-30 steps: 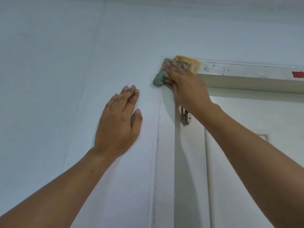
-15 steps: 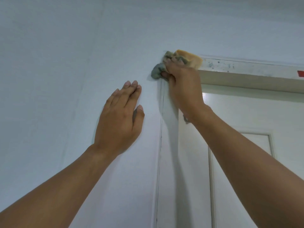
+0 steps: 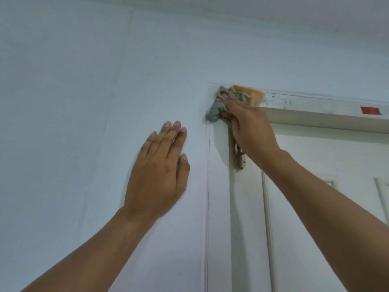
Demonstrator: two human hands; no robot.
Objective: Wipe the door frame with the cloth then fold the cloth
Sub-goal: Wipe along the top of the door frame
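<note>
A crumpled cloth [image 3: 250, 94], yellow on one part and grey-green on the other, is pressed against the top left corner of the white door frame [image 3: 219, 186]. My right hand [image 3: 250, 127] is shut on the cloth, fingers over it, arm reaching up from the lower right. My left hand [image 3: 157, 169] lies flat and open on the wall just left of the frame's upright, fingers together pointing up. The frame's top rail [image 3: 315, 104] runs right and shows dark specks and smudges.
A metal hinge [image 3: 240, 159] sits on the upright just below my right hand. A red sticker [image 3: 370, 110] is on the top rail at far right. The white panelled door [image 3: 315, 207] fills the lower right; pale wall [image 3: 73, 102] spreads left and above.
The cloth and my right hand stay at the frame's top left corner with small shifts. My left hand keeps resting on the wall. The camera view has moved slightly.
</note>
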